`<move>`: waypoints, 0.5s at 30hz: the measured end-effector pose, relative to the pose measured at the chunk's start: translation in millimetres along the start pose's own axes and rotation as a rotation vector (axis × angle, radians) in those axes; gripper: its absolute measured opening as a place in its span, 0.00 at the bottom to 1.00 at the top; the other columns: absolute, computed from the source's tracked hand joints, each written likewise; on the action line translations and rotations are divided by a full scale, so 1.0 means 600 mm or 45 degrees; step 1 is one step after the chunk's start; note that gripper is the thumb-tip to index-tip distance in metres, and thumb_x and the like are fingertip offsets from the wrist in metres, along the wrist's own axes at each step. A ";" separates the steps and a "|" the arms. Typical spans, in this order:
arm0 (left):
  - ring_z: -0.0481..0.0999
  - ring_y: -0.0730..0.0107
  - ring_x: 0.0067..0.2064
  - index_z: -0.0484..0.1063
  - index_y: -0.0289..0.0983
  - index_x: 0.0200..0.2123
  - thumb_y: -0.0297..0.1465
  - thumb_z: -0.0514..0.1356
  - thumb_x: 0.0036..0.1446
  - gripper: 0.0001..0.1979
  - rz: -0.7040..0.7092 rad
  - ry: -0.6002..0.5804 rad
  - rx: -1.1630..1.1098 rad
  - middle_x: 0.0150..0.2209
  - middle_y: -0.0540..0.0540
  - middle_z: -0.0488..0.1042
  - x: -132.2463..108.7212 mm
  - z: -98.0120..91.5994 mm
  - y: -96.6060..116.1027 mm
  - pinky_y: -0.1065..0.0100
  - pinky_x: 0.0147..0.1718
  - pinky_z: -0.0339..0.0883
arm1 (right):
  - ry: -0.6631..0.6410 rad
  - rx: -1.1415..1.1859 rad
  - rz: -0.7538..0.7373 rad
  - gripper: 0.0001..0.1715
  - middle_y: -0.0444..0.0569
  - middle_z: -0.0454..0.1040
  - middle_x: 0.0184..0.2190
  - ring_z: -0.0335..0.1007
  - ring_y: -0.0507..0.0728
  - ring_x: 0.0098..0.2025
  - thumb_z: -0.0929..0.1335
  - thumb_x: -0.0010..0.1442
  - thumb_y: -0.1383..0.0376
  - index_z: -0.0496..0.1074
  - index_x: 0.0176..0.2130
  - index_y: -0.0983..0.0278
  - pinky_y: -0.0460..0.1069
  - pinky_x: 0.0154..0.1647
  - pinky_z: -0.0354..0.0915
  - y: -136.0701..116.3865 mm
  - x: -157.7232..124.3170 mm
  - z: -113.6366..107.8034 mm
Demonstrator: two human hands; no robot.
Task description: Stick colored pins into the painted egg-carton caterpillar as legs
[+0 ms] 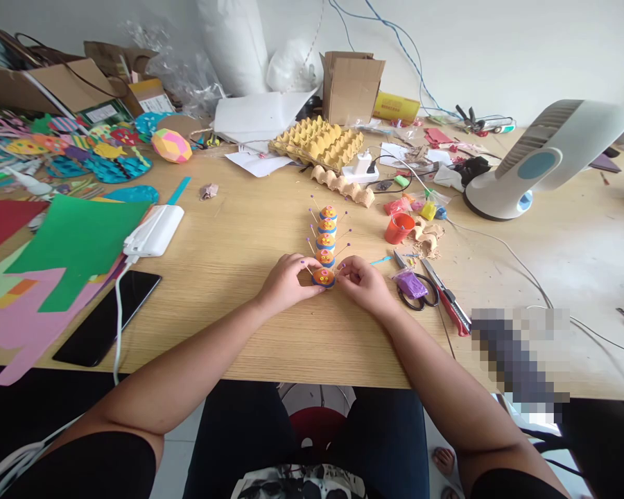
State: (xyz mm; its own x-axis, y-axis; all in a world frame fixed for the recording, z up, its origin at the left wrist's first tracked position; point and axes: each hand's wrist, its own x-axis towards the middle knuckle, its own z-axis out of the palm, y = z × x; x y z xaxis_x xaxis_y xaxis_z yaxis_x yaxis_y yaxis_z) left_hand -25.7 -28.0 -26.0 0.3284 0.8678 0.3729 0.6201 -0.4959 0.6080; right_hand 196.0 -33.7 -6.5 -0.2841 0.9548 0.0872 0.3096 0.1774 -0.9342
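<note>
A row of several small orange-and-blue figures (326, 240) with faces runs away from me on the wooden table, thin sticks with purple tips standing out from their sides. My left hand (287, 283) holds the nearest figure (323, 278) between thumb and fingers at its left side. At that figure's right side, my right hand (362, 283) has its fingers pinched together by a purple-tipped stick. Behind the row lies a strip of egg carton (343, 186).
Right of my hands lie scissors (419, 294), a purple clay packet (410, 283), a cutter (450, 305) and a red cup (399, 227). A white fan (525, 166) stands farther right. At left are coloured sheets (78, 239), a power bank (154, 231) and a phone (107, 317).
</note>
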 end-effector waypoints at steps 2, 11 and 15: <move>0.76 0.56 0.47 0.76 0.44 0.45 0.37 0.74 0.47 0.20 0.007 0.009 0.007 0.44 0.46 0.78 -0.001 0.000 0.001 0.55 0.48 0.70 | 0.009 0.038 -0.003 0.11 0.43 0.73 0.30 0.63 0.52 0.28 0.66 0.53 0.64 0.67 0.40 0.61 0.48 0.30 0.59 -0.002 0.000 -0.003; 0.76 0.57 0.48 0.76 0.43 0.45 0.35 0.73 0.48 0.20 0.008 0.010 -0.009 0.44 0.46 0.78 0.000 -0.002 0.003 0.56 0.49 0.69 | 0.071 0.057 -0.025 0.15 0.42 0.72 0.28 0.64 0.53 0.29 0.62 0.50 0.67 0.67 0.40 0.61 0.49 0.32 0.58 0.006 0.004 -0.011; 0.76 0.57 0.47 0.76 0.42 0.45 0.36 0.73 0.48 0.20 0.019 0.021 -0.012 0.43 0.45 0.78 0.000 -0.002 0.000 0.57 0.48 0.69 | 0.085 0.070 -0.019 0.15 0.42 0.71 0.28 0.63 0.53 0.28 0.62 0.50 0.67 0.67 0.40 0.61 0.48 0.31 0.58 0.007 0.007 -0.013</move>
State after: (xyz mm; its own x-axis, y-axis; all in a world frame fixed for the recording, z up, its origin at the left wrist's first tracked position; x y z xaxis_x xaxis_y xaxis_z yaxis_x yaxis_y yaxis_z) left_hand -26.5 -28.0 -25.1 0.3260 0.8596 0.3935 0.6084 -0.5094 0.6086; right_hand 203.4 -27.1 -7.4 -0.2267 0.9662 0.1224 0.2551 0.1802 -0.9500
